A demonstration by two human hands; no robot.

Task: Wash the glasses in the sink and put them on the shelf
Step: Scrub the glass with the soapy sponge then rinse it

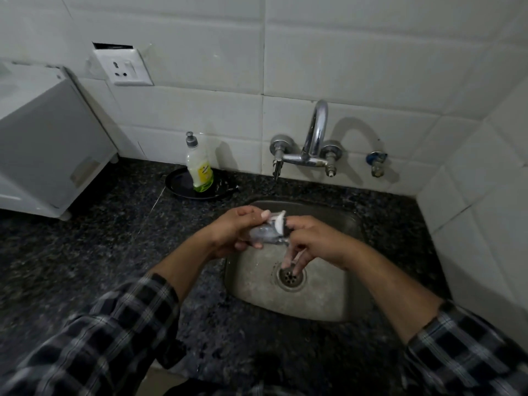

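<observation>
Dark speckled granite counter wraps all round the steel sink, and a white appliance sits far off to the sink's left. Both hands are over the basin. The left hand is at the sink's back-left edge, fingers and thumb curled round a clear drinking glass tipped on its side. The right hand meets the glass's right end, its long fingers hanging fairly straight down; whether it pinches the rim, I can't tell. Behind the sink on the tiled wall is the chrome tap. Back-left of the sink, a dish-soap bottle stands upright on a black plate. Higher on the wall, a white socket. Right under those fingers is the drain.
</observation>
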